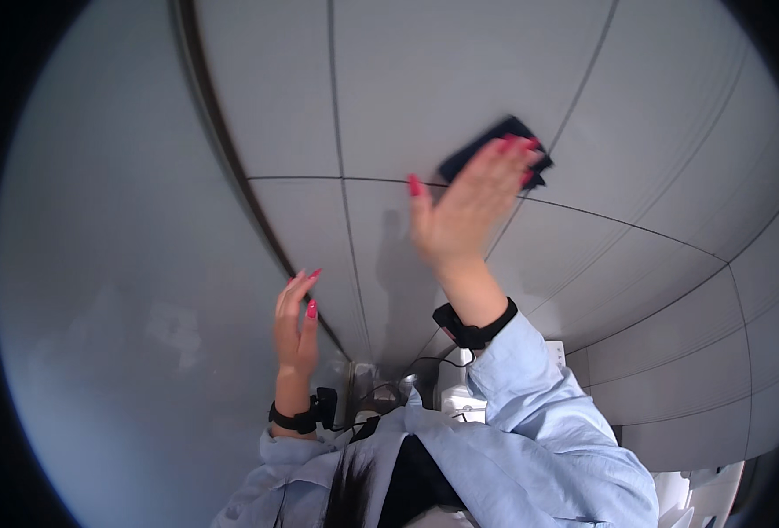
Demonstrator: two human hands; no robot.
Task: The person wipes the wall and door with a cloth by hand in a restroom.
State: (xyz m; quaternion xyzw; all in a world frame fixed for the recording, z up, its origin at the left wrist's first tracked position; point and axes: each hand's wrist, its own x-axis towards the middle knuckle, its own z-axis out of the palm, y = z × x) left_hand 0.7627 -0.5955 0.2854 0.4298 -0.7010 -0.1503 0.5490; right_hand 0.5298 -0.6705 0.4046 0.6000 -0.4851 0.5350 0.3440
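One dark cloth (475,146) lay against the pale tiled surface (442,70), near where two dark joint lines met, with the right hand (473,207) flat over part of it. That hand's fingers were stretched out along the cloth, pressing it from above rather than clamping it, and its thumb stood apart, off to the left. The left hand (297,330) held nothing: its fingers and thumb were apart, raised near a single dark strip (240,167) that ran between the tiles and a smooth, glossy panel (117,264).

Of containers little could be made out; several objects (380,400) crowded together above the shirt collar, too small and dim for me to tell whether any held something.

Two hands, two black wrist straps (306,416) and two light blue sleeves (526,361) were in view. A thin black cable (442,361) curved below the right strap, and a white object (460,387) stood just beneath it. The right hand hid part of the cloth, while the shirt (530,449) and a lock of dark hair (350,493) blocked the lower middle. More white things (715,493) showed at the lower right, and a faint shadow fell on the tiles between the hands.
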